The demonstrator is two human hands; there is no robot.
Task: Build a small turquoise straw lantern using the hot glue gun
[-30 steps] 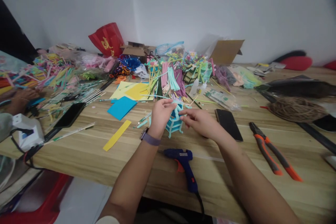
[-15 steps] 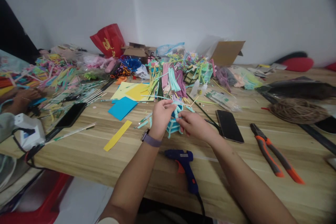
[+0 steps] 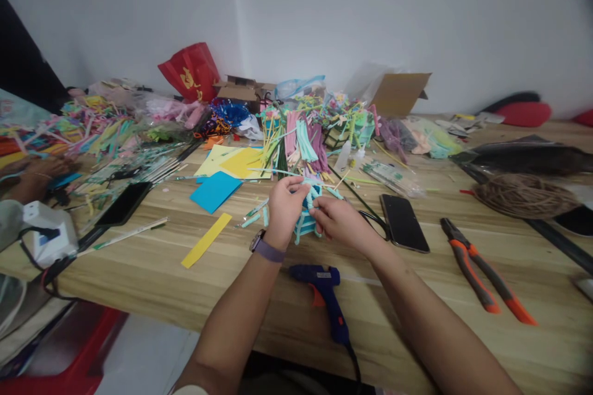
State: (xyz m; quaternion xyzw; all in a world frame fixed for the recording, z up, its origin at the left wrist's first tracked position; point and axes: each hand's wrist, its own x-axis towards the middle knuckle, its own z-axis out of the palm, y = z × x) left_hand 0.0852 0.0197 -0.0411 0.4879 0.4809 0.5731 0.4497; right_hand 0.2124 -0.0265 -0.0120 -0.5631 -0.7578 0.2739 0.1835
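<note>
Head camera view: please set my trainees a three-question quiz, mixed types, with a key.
1. True or false: the blue plastic glue gun lies nearer the camera than the pale turquoise openwork craft piece.
2. Which is furthest right in the picture?
A) yellow paper strip
B) orange-and-grey-handled metal pliers
C) red carrier bag
3. Fill in: the purple-strapped wristwatch is on the person's ____ wrist.

Key: 1 true; 2 B; 3 left.

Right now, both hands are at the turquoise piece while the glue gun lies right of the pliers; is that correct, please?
No: the head view shows the glue gun left of the pliers; the left hand and right hand are at the turquoise piece.
</note>
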